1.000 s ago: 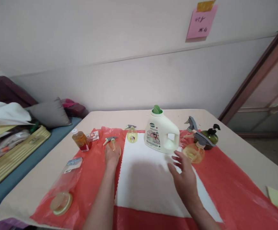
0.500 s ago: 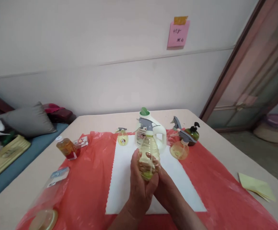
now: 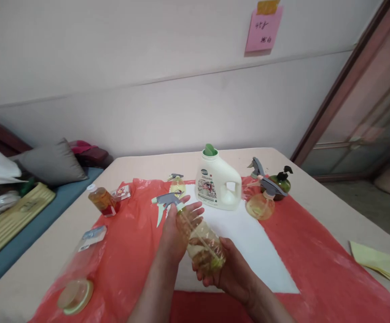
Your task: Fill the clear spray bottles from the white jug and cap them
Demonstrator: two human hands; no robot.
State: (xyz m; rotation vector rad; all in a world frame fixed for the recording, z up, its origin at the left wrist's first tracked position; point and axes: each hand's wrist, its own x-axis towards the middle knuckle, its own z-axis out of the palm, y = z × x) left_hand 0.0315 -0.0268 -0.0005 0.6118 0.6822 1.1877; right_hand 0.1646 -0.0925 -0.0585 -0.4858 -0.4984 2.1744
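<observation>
Low in the centre of the frame, both hands hold a clear spray bottle (image 3: pixel 204 244) tilted to the left above a white cloth (image 3: pixel 249 242). The right hand (image 3: pixel 230 271) cups the bottle's base from below, fingers curled round it. The left hand (image 3: pixel 176 229) is wrapped round the neck just under the grey trigger head (image 3: pixel 164 202). Behind them a white detergent jug (image 3: pixel 218 185) stands on the red plastic sheet (image 3: pixel 309 264) covering the tabletop (image 3: pixel 316 188).
</observation>
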